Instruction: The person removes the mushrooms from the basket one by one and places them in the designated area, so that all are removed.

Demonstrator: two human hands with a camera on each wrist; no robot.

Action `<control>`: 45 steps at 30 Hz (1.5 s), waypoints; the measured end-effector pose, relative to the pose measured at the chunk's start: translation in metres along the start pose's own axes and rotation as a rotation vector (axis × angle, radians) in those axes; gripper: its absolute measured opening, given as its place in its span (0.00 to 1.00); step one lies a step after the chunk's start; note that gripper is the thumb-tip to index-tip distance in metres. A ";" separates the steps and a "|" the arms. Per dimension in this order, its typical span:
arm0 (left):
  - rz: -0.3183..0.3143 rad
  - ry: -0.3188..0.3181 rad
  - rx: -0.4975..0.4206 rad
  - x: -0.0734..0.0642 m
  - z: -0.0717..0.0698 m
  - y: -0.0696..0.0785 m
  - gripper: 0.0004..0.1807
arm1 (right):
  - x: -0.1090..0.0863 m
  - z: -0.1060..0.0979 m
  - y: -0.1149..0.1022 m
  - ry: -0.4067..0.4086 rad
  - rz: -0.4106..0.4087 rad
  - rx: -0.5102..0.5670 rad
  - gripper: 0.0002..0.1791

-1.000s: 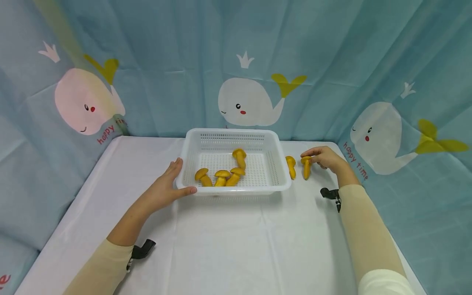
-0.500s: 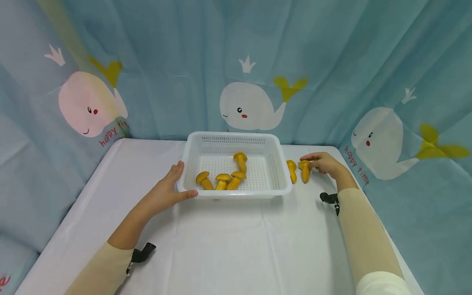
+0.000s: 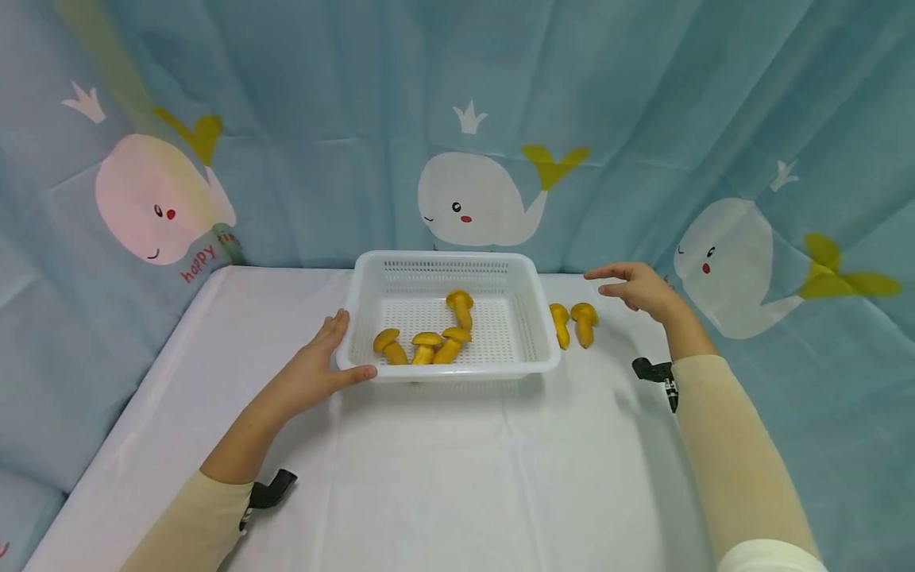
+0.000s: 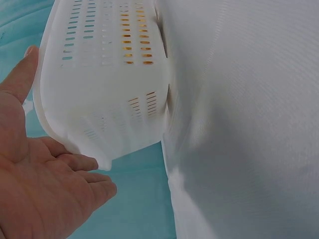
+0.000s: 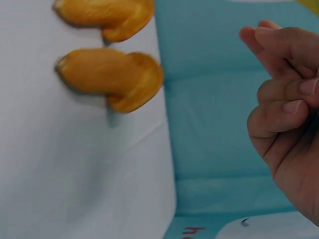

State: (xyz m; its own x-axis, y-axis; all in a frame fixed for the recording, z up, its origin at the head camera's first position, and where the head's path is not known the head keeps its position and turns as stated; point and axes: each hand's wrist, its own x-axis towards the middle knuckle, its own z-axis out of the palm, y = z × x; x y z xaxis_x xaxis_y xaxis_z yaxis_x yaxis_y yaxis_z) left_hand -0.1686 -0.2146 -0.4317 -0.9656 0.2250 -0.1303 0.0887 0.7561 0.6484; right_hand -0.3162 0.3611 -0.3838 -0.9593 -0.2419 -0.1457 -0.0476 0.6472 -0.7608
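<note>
A white perforated plastic basket [image 3: 520,367] sits on the table with several yellow toy mushrooms [image 3: 426,346] inside. My left hand [image 3: 314,369] rests at its left side, thumb on the near rim and the other fingers along the left wall; in the left wrist view the fingers [image 4: 82,162] look mostly straight. Right of the basket, two more mushrooms lie side by side, the outer mushroom [image 3: 584,324] and the inner mushroom [image 3: 561,326]. Above and behind them hovers my right hand [image 3: 636,287], holding nothing, index finger extended and the others loosely curled.
A white cloth covers the table [image 3: 429,469]. Behind and at both sides hangs a blue curtain [image 3: 322,159] printed with whales, close to the table's far edge. Black mounts sit at both wrists.
My right hand shifted the outer mushroom slightly left, closer to the inner one, then let go and lifted up and away. The left hand stays at the basket.
</note>
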 end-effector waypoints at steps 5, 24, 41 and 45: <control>-0.003 0.003 -0.005 0.001 0.001 -0.001 0.69 | -0.005 -0.005 -0.033 -0.012 -0.041 -0.027 0.21; -0.022 -0.011 -0.029 0.001 0.000 0.000 0.70 | 0.009 0.022 -0.132 -0.100 -0.225 -0.164 0.22; -0.010 0.012 -0.016 0.000 0.002 -0.001 0.71 | 0.059 0.080 -0.169 -0.216 -0.256 -0.123 0.20; -0.001 0.014 -0.035 -0.001 0.003 -0.001 0.70 | 0.069 0.092 -0.165 -0.241 -0.243 -0.114 0.18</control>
State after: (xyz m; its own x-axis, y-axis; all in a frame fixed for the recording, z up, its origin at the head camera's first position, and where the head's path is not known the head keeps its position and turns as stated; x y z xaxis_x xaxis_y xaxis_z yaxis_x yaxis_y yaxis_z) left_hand -0.1672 -0.2138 -0.4342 -0.9691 0.2154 -0.1203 0.0796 0.7346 0.6738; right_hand -0.3489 0.1712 -0.3261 -0.8234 -0.5536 -0.1244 -0.3103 0.6229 -0.7181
